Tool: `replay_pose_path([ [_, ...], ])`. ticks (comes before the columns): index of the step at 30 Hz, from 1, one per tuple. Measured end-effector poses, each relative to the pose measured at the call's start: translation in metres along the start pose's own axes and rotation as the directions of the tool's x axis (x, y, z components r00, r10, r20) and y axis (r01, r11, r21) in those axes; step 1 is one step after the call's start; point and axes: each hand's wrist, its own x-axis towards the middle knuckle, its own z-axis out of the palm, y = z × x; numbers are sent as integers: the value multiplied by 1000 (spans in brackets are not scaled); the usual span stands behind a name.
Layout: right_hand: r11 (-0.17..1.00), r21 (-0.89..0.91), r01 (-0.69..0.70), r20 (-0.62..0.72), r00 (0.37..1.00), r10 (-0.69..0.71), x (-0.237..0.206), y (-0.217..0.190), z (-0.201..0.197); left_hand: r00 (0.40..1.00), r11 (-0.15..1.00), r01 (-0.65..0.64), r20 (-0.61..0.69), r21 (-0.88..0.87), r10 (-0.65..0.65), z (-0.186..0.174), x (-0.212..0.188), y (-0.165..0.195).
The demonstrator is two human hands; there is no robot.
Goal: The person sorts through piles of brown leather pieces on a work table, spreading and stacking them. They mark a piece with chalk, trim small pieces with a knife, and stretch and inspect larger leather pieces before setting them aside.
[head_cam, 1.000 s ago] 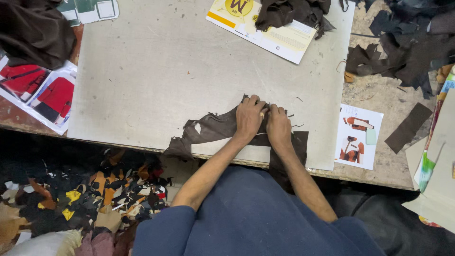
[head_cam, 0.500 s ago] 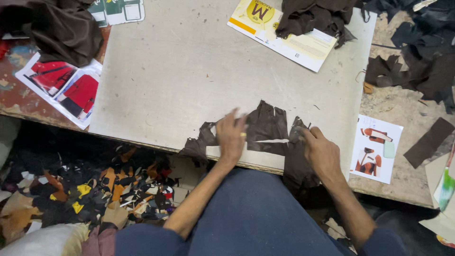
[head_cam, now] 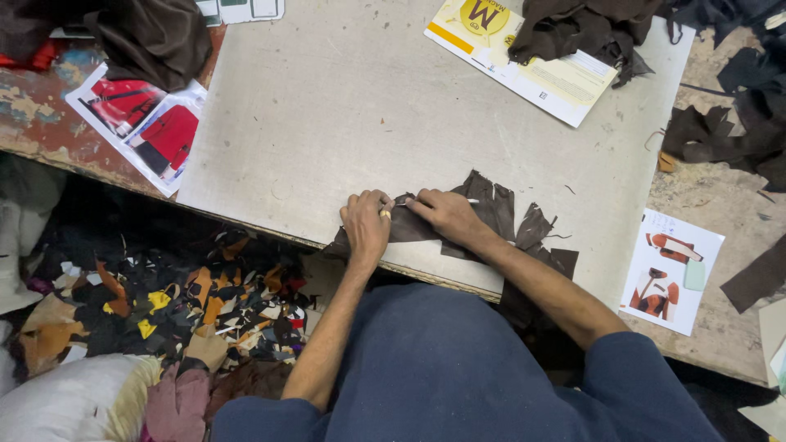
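A ragged piece of dark brown leather (head_cam: 491,205) lies on the grey cutting board (head_cam: 344,106), near its front edge. My left hand (head_cam: 366,225), with a ring on one finger, presses down on the leather's left end with curled fingers. My right hand (head_cam: 446,214) rests on the leather just to the right, almost touching the left hand. It pinches a thin pale tool (head_cam: 471,200) whose tip points toward the left hand. The leather under both hands is hidden.
Printed sheets with red garments (head_cam: 143,123) lie at the left, a yellow-and-white booklet (head_cam: 524,65) at the back and a small picture card (head_cam: 675,270) at the right. Dark leather scraps (head_cam: 720,139) lie at the right. Coloured offcuts (head_cam: 205,303) cover the floor below the board.
My right hand has moved left from the leather's right end to beside my left hand. The left hand has stayed on the leather's left part.
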Motion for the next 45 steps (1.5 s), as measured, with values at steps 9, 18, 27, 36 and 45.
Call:
replay_pose_path([
  [9, 998, -48, -31, 90, 995, 35, 8, -10, 0, 989, 989, -99, -103, 111, 110, 6, -10, 0],
  [18, 979, -197, -46, 152, 985, 77, -64, 39, -51, 972, 971, -172, -134, 168, 195, 10, -13, -2],
  [27, 901, -329, -282, 155, 925, 346, -176, 67, -131, 977, 975, -177, -93, 138, 190, 9, -11, -4],
  [36, 581, -159, -798, -98, 599, 795, -112, -43, -119, 976, 961, -206, 37, -182, 216, -13, 12, -23],
  [45, 577, 213, -789, -182, 548, 816, 28, -125, 36, 928, 919, -269, 178, -290, 327, -19, 34, -43],
])
